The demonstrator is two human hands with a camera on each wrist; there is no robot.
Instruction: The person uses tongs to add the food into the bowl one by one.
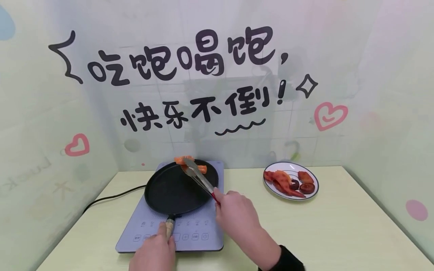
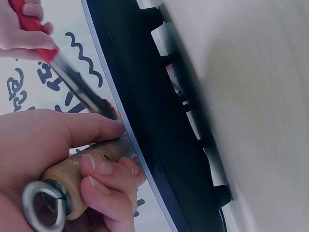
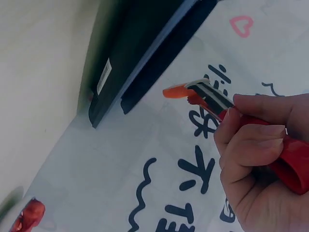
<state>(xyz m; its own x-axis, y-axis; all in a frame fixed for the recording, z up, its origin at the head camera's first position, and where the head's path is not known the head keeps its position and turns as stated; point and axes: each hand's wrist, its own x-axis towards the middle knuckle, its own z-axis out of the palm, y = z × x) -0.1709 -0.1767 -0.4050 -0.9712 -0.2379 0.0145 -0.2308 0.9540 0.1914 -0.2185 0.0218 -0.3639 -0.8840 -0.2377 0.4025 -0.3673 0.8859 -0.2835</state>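
Note:
My left hand [image 1: 153, 253] grips the wooden handle [image 2: 72, 176] of a round black frying pan [image 1: 176, 192]; a metal ring hangs at the handle's end. In my right hand [image 1: 239, 212] is a pair of metal tongs [image 1: 200, 178] with red grips [image 3: 294, 162]. The tong tips are over the pan's far edge, around an orange food piece [image 1: 183, 160]. Another orange bit [image 1: 202, 169] shows just right of the tips; whether it is a separate piece I cannot tell. From the right wrist, the orange food [image 3: 176, 91] sticks out past the tong tips.
Under the pan lies a pale purple induction cooker [image 1: 203, 241], its black cord [image 1: 115, 195] running left. To the right, a white plate [image 1: 288, 165] with a dark rim holds several reddish and brown food pieces. A printed wall sheet [image 1: 220, 146] stands behind the pale table [image 1: 339, 226].

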